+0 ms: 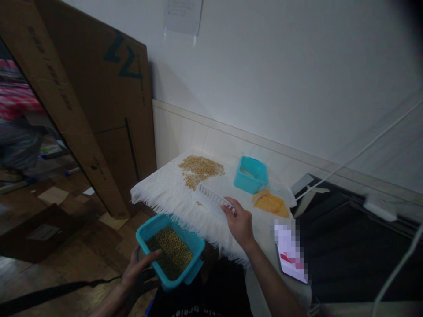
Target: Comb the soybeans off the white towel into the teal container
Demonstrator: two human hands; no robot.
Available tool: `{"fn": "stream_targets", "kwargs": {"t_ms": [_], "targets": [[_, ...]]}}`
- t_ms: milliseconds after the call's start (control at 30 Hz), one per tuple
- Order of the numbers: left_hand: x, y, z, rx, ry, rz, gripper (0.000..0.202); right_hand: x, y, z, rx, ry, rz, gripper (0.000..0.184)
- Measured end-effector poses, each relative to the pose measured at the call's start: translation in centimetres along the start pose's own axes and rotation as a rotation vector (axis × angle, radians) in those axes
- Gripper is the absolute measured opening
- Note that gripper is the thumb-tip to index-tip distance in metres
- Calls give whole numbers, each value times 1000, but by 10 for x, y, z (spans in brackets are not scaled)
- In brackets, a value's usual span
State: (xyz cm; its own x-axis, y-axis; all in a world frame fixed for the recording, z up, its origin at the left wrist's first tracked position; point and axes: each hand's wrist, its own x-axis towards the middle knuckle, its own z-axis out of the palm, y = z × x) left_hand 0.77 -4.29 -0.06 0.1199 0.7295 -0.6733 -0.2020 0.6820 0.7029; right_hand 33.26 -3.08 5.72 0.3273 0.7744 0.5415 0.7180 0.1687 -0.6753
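Note:
My left hand grips the near left side of a teal plastic tub, its thumb over the rim. The tub is held below the front edge of the table, tilted a little, and holds many small yellow and dark green beans. My right hand is closed on the near end of a long white slotted plastic piece, low over the white tablecloth. The far end of this piece is beside a spread of yellow beans. A few loose beans lie close to its near side.
A second teal tub stands near the wall, with a yellow cloth in front of it. A phone lies at the right. A tall cardboard box rises at the left, with a person beyond it. White cables cross the right side.

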Motion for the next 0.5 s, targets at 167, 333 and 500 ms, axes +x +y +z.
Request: {"fn": "stream_targets", "kwargs": {"t_ms": [167, 333, 500], "targets": [[-4, 1, 1, -33, -13, 8, 113, 1, 2, -3, -11, -1, 11, 31], [-5, 1, 3, -20, -2, 15, 107, -1, 4, -5, -2, -14, 25, 32], [-6, 2, 4, -25, 10, 12, 111, 0, 4, -9, -3, -13, 40, 33]]}}
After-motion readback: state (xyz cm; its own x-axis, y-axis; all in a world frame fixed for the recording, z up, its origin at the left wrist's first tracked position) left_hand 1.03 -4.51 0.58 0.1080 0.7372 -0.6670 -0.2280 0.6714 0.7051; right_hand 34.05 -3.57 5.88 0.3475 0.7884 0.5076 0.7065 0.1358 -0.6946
